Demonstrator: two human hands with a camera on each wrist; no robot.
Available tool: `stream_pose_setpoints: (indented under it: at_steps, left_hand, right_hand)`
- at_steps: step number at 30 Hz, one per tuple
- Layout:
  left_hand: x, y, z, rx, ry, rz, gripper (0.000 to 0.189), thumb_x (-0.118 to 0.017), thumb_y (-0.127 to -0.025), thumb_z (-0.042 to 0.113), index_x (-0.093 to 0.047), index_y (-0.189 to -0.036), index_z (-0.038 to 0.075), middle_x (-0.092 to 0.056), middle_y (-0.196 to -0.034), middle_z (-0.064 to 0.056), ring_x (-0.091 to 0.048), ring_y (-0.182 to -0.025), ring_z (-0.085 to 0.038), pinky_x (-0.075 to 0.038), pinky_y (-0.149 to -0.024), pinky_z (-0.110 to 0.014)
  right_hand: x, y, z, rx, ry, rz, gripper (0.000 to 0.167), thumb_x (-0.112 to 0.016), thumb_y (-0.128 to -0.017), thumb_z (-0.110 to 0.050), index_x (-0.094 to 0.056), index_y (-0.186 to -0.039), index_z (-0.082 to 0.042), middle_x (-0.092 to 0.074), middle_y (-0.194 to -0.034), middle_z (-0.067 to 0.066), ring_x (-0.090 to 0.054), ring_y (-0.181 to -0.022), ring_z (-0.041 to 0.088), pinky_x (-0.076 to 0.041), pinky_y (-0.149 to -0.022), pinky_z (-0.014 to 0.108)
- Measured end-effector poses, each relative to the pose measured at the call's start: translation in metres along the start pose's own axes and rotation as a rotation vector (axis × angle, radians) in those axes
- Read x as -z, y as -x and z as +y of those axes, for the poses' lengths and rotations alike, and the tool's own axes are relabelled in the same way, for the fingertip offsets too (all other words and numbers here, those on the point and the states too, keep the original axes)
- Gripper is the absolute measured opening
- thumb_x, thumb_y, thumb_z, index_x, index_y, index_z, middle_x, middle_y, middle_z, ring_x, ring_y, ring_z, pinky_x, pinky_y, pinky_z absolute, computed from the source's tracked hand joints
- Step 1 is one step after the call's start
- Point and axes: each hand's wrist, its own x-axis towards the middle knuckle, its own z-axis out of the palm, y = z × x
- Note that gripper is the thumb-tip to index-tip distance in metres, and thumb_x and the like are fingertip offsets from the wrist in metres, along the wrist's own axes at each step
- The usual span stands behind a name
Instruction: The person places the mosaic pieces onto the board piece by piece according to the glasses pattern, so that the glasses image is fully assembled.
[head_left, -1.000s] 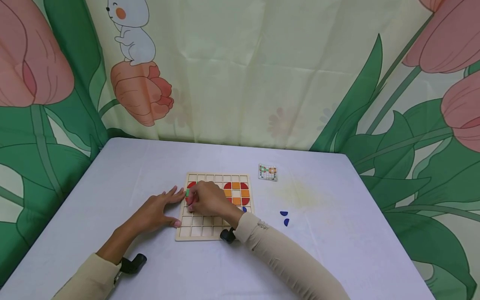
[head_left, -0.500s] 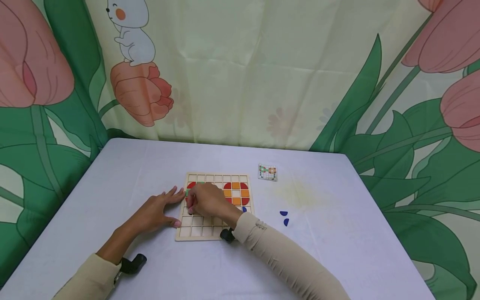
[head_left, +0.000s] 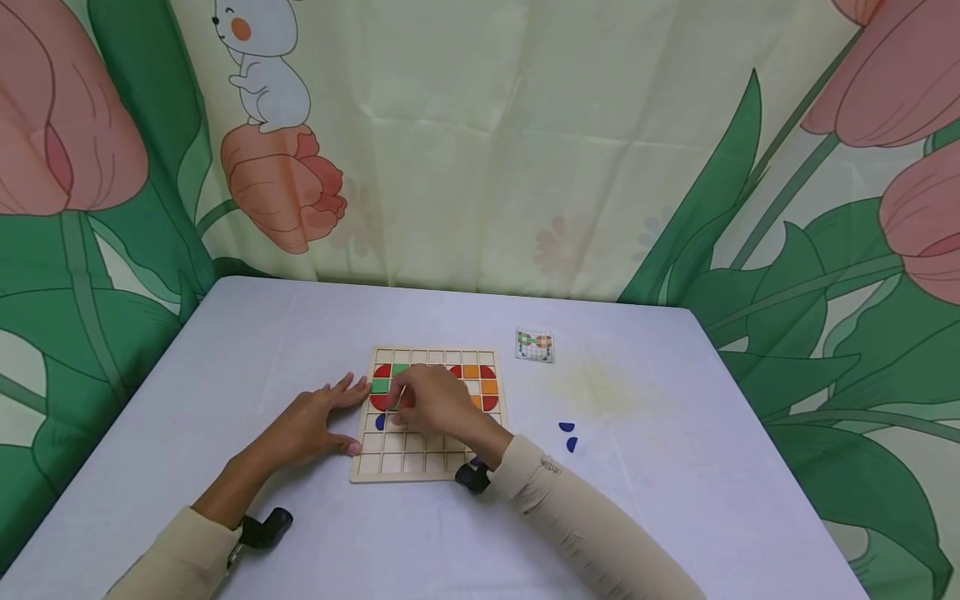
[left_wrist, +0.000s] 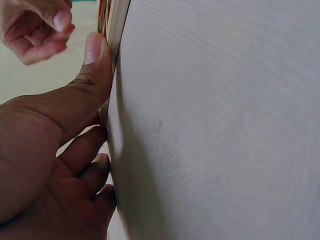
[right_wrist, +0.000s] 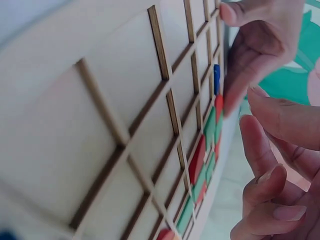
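Observation:
A wooden grid board [head_left: 393, 463] lies on the white-covered table. Red, green and orange pieces fill cells in its upper part. A blue half-round piece [head_left: 381, 422] sits in a cell near the left edge. My left hand [head_left: 306, 427] touches the board's left side, thumb and fingers spread along the edge. Over the board is my right hand [head_left: 438, 400], its fingers loosely bent; in the right wrist view nothing shows between the fingertips [right_wrist: 257, 92]. It hides the board's middle in the head view. The right wrist view also shows the blue piece [right_wrist: 216, 79] in its cell.
Two loose blue half-round pieces [head_left: 567, 427] lie on the table right of the board. A small pattern card [head_left: 535, 345] rests beyond them, near the board's upper right corner. A printed curtain [head_left: 487, 167] hangs behind the table.
My right hand has let go of the blue piece at the board's left side and moved a little to the right, uncovering it. My left hand stays in place.

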Motion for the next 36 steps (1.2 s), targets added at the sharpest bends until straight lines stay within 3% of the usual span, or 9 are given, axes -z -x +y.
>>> stream_pose_setpoints:
  at_steps: [9, 16, 30, 36]
  left_hand:
    - [-0.002, 0.000, 0.001, 0.031, -0.007, -0.006, 0.102, -0.097, -0.071, 0.034, -0.049, -0.159, 0.014, -0.033, -0.169, -0.027, -0.030, -0.147, -0.071, -0.024, -0.120, -0.081]
    - [-0.002, 0.000, 0.001, 0.048, -0.005, -0.004, 0.104, -0.097, -0.070, 0.034, -0.048, -0.160, 0.015, -0.034, -0.169, -0.026, -0.030, -0.147, -0.070, -0.023, -0.121, -0.080]
    - [-0.002, 0.001, 0.001, 0.022, -0.008, 0.005, 0.102, -0.097, -0.070, 0.033, -0.049, -0.159, 0.013, -0.035, -0.168, -0.027, -0.032, -0.147, -0.069, -0.024, -0.121, -0.079]
    - [-0.002, 0.001, 0.002, 0.017, -0.007, 0.010, 0.101, -0.097, -0.070, 0.031, -0.050, -0.158, 0.012, -0.035, -0.167, -0.028, -0.033, -0.147, -0.069, -0.028, -0.120, -0.078]
  right_hand:
    - [0.016, 0.028, 0.016, 0.014, -0.059, 0.051, 0.011, -0.089, -0.087, -0.015, -0.080, -0.093, -0.020, -0.070, -0.075, -0.012, -0.061, -0.081, 0.008, -0.047, -0.061, 0.025]
    - [0.025, 0.047, 0.027, -0.048, -0.097, 0.086, 0.015, -0.091, -0.085, -0.016, -0.080, -0.093, -0.020, -0.068, -0.076, -0.011, -0.063, -0.087, 0.014, -0.048, -0.066, 0.030]
    - [0.044, 0.078, 0.065, -0.126, -0.144, 0.140, 0.017, -0.091, -0.083, -0.011, -0.079, -0.095, -0.015, -0.068, -0.079, -0.007, -0.058, -0.067, 0.016, -0.042, -0.058, 0.028]
    - [0.051, 0.089, 0.080, -0.197, -0.137, 0.170, 0.018, -0.093, -0.082, -0.012, -0.079, -0.093, -0.018, -0.067, -0.077, -0.007, -0.054, -0.064, 0.017, -0.041, -0.056, 0.027]
